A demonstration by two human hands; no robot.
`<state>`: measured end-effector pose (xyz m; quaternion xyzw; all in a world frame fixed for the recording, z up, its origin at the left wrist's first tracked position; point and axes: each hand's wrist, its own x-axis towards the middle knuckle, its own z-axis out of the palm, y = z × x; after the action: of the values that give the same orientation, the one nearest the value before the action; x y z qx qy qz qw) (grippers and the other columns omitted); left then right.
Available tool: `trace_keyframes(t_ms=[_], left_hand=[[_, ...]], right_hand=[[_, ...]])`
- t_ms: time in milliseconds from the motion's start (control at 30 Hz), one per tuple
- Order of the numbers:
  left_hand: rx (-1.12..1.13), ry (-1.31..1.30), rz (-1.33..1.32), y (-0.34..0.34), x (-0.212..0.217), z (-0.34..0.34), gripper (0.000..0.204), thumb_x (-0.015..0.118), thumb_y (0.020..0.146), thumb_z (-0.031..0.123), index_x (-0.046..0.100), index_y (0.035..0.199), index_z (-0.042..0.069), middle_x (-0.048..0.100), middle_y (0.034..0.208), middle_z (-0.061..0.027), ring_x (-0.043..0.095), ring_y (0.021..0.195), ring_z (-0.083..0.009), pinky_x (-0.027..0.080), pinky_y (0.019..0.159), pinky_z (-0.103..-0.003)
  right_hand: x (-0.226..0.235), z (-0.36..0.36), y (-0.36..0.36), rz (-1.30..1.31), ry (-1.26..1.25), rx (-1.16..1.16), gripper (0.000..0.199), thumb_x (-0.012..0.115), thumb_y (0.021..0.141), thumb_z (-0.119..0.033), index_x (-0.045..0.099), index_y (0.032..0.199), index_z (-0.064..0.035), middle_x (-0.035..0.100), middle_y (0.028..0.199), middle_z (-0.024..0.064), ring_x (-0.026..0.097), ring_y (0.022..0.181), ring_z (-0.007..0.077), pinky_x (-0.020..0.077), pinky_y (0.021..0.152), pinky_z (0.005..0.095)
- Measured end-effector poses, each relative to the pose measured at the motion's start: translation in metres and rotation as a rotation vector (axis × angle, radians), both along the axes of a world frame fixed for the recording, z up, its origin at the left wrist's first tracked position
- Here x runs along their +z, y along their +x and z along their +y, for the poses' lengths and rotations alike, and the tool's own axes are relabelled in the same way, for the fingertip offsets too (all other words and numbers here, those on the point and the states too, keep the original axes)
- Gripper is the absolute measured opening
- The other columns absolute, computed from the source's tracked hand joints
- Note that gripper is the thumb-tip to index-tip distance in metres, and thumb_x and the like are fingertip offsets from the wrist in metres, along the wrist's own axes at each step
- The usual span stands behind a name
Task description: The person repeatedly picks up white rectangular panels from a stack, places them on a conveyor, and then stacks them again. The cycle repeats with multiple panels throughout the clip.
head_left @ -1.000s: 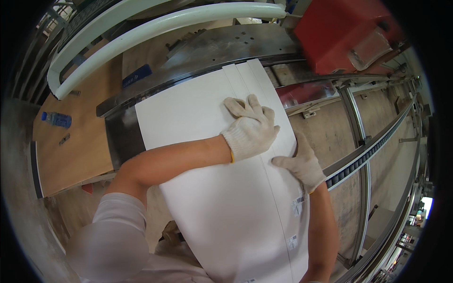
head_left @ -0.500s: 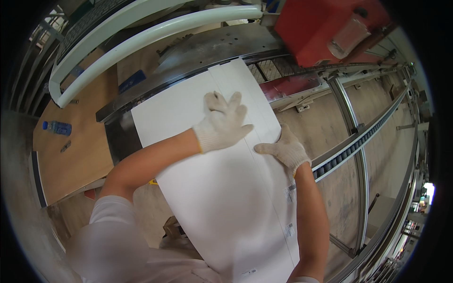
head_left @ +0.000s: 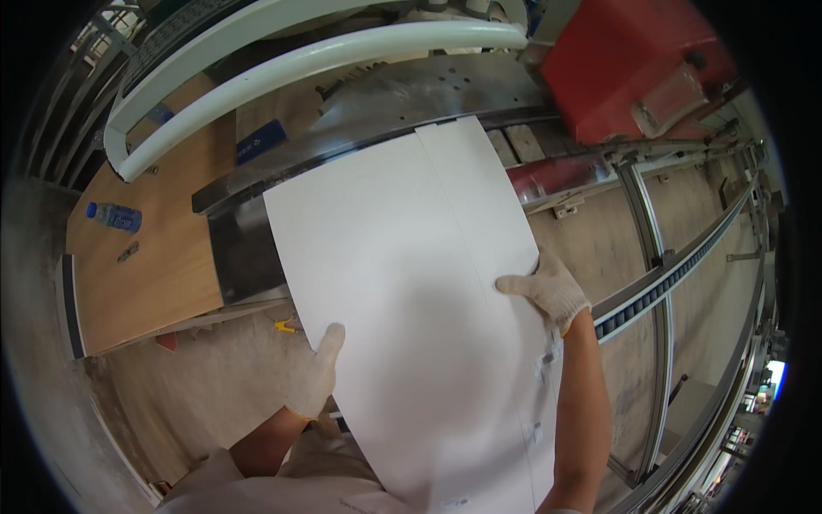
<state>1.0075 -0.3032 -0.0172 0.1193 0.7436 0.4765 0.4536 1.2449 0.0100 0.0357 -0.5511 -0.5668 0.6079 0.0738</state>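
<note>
A long white sheet (head_left: 368, 223), stiff and flat, with a crease line down its right part, stretches from my body to the dark metal bar of a machine. My left hand (head_left: 315, 373), in a pale knit glove, grips its left edge, thumb on top and fingers hidden beneath. On the right edge my right hand (head_left: 548, 287), gloved too, holds on with its thumb lying over the top and the other fingers mostly under the sheet. The far end of the sheet rests at the metal bed (head_left: 411, 94). Small clear tape pieces show along the right edge.
A white curved rail (head_left: 342, 51) arches over the far side, with a red machine housing (head_left: 638, 73) at the upper right. On the wooden table (head_left: 163, 257) at left stand a blue-capped bottle (head_left: 116, 217) and a small metal piece. A roller track (head_left: 668, 295) runs along the right.
My left hand has come off the top of the sheet and moved back to grip its left edge. The right hand keeps its hold on the right edge. The view has shifted slightly.
</note>
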Motion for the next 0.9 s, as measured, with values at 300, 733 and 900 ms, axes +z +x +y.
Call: trace_keyframes(t_ms=[300,733,900], left_hand=[[0.170,0.185,-0.240,-0.021,0.006,0.011,0.054,0.060,0.111,0.037,0.058,0.146,-0.003,0.064,0.141,-0.0095,0.058,0.125,-0.0193,0.045,0.110,-0.034],[0.190,0.112,-0.099,-0.032,0.002,0.017,0.050,0.061,0.110,0.034,0.065,0.137,-0.008,0.072,0.129,-0.0131,0.066,0.114,-0.0214,0.051,0.101,-0.035],[0.091,0.081,-0.122,-0.032,0.004,0.021,0.048,0.060,0.111,0.030,0.062,0.140,-0.008,0.071,0.132,-0.0143,0.066,0.116,-0.0218,0.051,0.103,-0.036]], right_hand=[[-0.003,0.004,-0.028,0.008,-0.178,-0.011,0.073,0.095,0.069,-0.003,0.065,0.134,0.0074,0.077,0.112,0.0177,0.076,0.094,0.0266,0.0631,0.086,0.0401],[-0.003,0.002,-0.038,0.066,-0.208,-0.035,0.073,0.093,0.070,-0.002,0.064,0.137,0.0073,0.077,0.112,0.0164,0.076,0.097,0.0275,0.0626,0.089,0.0404],[-0.009,0.006,-0.031,0.137,-0.209,-0.090,0.071,0.093,0.069,-0.003,0.065,0.134,0.0078,0.077,0.112,0.0175,0.076,0.093,0.0271,0.0627,0.086,0.0406]])
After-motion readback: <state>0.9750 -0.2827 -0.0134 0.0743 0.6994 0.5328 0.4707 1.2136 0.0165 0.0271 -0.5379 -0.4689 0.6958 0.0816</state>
